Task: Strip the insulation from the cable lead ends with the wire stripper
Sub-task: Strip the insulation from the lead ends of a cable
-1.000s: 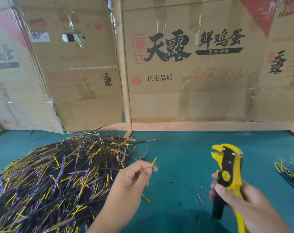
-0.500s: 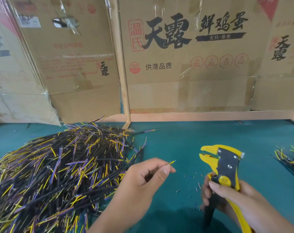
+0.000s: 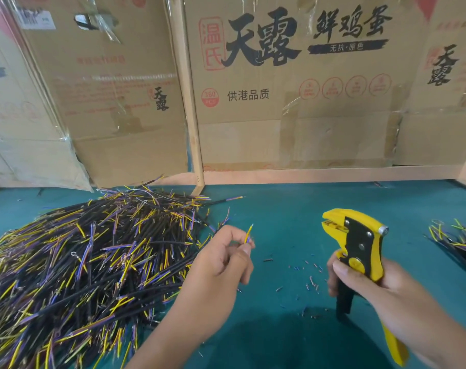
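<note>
left hand (image 3: 221, 265) pinches a cable lead (image 3: 248, 235); right hand (image 3: 370, 286) grips the wire stripper (image 3: 359, 246), well apart.

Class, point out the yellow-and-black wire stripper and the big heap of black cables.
Yellow-and-black wire stripper (image 3: 358, 245): head view, black middle plate.
Big heap of black cables (image 3: 93, 262): head view, centre of pile.

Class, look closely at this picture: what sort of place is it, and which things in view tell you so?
Probably a small, makeshift wire-processing workbench: a big pile of cut cables on a green mat, a wire stripper held in the right hand, and taped cardboard boxes as walls.
</note>
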The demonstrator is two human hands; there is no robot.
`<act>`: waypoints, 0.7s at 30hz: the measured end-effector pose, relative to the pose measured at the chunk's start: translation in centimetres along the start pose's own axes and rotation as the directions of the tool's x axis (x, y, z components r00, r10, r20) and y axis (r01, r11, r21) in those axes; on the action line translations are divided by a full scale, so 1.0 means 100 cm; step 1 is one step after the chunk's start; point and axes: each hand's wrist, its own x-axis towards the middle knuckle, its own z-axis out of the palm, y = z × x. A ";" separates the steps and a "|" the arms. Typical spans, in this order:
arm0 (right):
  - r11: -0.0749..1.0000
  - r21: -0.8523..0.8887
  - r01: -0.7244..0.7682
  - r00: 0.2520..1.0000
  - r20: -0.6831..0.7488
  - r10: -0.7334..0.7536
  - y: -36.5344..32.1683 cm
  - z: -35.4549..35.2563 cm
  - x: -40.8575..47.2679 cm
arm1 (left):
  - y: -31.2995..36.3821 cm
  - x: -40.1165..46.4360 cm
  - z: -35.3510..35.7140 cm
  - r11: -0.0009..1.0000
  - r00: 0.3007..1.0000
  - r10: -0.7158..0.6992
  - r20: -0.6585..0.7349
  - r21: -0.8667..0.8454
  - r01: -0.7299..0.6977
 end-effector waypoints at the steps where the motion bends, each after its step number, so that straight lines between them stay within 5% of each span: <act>1: 1.000 0.008 0.010 1.000 0.013 -0.010 0.001 -0.001 0.001 | 0.000 0.000 0.000 1.000 1.000 -0.011 0.000 -0.006 0.011; 6: 0.999 -0.011 0.053 0.994 0.100 -0.051 -0.001 -0.001 0.003 | 0.000 -0.001 0.001 1.000 1.000 0.018 -0.016 0.004 -0.018; 10: 0.945 -0.302 0.128 0.991 0.002 -0.134 0.001 0.001 0.001 | 0.003 -0.003 0.001 0.999 0.999 0.046 -0.008 -0.010 -0.046; 14: 0.779 -0.572 0.257 0.965 0.114 -0.235 0.016 0.006 0.002 | 0.007 -0.005 0.004 0.999 0.999 0.052 0.004 -0.016 -0.052; 18: 0.412 -0.808 0.421 0.903 0.327 -0.280 0.028 0.014 0.012 | 0.006 -0.006 0.004 0.997 0.997 0.077 0.024 0.005 -0.077; 21: 0.376 -0.810 0.450 0.871 0.306 -0.384 0.036 0.018 0.017 | 0.004 -0.006 0.002 0.998 0.996 0.065 0.059 -0.031 -0.063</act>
